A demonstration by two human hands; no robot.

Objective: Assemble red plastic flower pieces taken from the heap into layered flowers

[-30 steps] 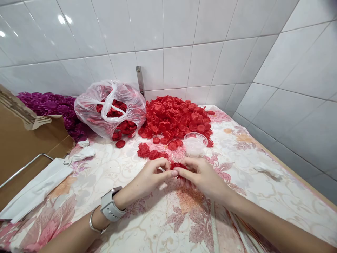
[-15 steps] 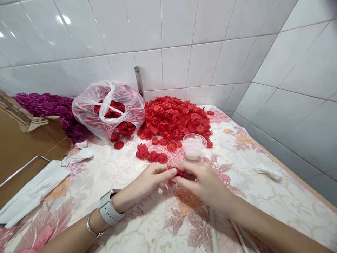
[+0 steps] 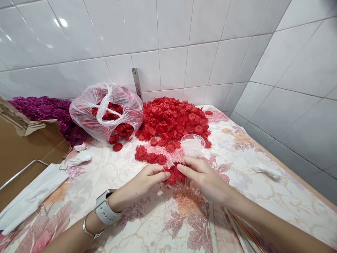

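Note:
Between my two hands is a red artificial flower [image 3: 173, 174] with pointed petals, held just above the patterned tablecloth [image 3: 137, 239]. My left hand [image 3: 152, 177] pinches its left edge, thumb on top; the wrist wears a watch and a bracelet. My right hand [image 3: 198, 172] pinches the right side with thumb and forefinger. Just beyond them lies a short row of red flowers [image 3: 150, 157]. A clear round plastic tub [image 3: 193, 144] with whitish contents stands behind my right hand. Farther back rises a heap of loose red flowers [image 3: 173, 119].
A knotted clear plastic bag [image 3: 81, 109] of red pieces stands left of the heap. Purple flowers [image 3: 50, 109] lie behind a cardboard box [image 3: 34, 144] at the left. White paper [image 3: 34, 196] lies before the box, and crumpled tissue [image 3: 267, 172] at the right. Tiled walls [image 3: 173, 66] close off the back.
The red flower, mostly covered by my fingers before, now shows its spread petals. My hands have drawn slightly apart while keeping hold of it. The view has shifted slightly.

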